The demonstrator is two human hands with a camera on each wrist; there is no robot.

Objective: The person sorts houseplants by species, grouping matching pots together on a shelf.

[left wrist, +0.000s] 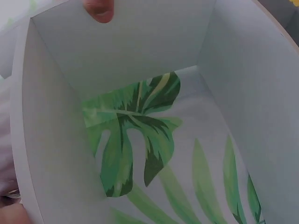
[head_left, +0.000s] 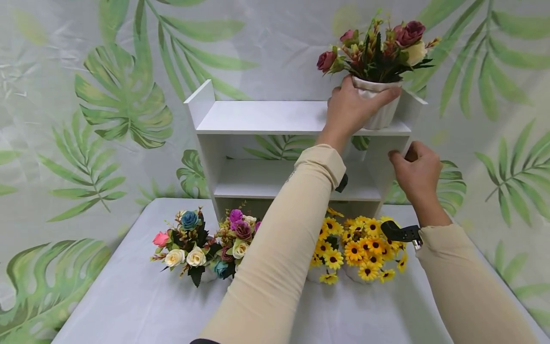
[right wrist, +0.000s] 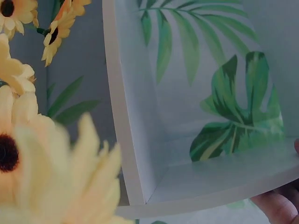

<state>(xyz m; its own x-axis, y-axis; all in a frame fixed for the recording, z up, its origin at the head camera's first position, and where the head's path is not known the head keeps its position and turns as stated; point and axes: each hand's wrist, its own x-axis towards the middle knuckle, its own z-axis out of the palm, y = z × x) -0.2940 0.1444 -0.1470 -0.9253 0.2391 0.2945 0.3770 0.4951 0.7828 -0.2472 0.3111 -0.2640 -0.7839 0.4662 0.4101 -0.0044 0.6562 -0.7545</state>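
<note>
A white ribbed pot of dark red and cream roses stands at the right end of the top board of a white shelf unit. My left hand grips the pot from the left side, thumb across its front. My right hand is lower, at the unit's right side panel, with curled fingers holding its front edge. The left wrist view looks into a shelf compartment with one fingertip at the top. In the right wrist view, fingers touch the shelf panel.
On the grey table in front of the unit stand two mixed rose bouquets at left and yellow sunflower pots at right, partly behind my arms. Blurred sunflowers fill the right wrist view's left side. A leaf-print backdrop hangs behind.
</note>
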